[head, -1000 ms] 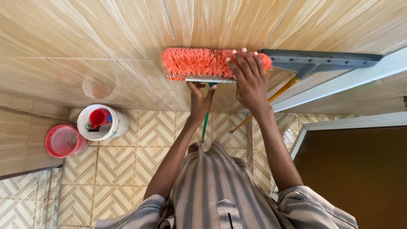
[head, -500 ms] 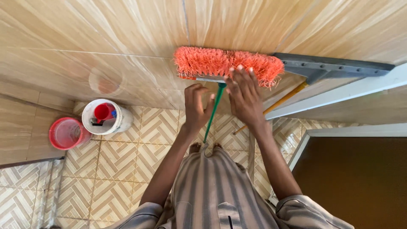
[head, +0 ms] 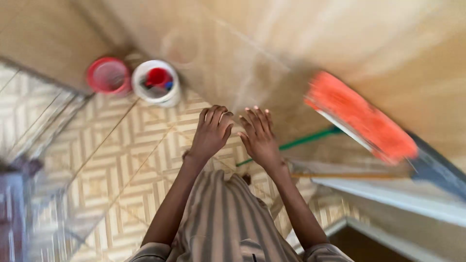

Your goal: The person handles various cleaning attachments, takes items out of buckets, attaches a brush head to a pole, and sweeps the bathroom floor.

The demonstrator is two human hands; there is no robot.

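Head view, blurred: both hands are empty. The left hand [head: 211, 131] is loosely curled, the right hand [head: 259, 136] open with fingers spread. The orange broom [head: 359, 116] leans on the wall, right of the right hand; two buckets [head: 156, 81] stand up-left.

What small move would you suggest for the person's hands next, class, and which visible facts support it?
Probably reach the right hand back to the green handle of the orange broom. Both it and the left hand are empty and apart from the broom, which leans tilted against the wall.
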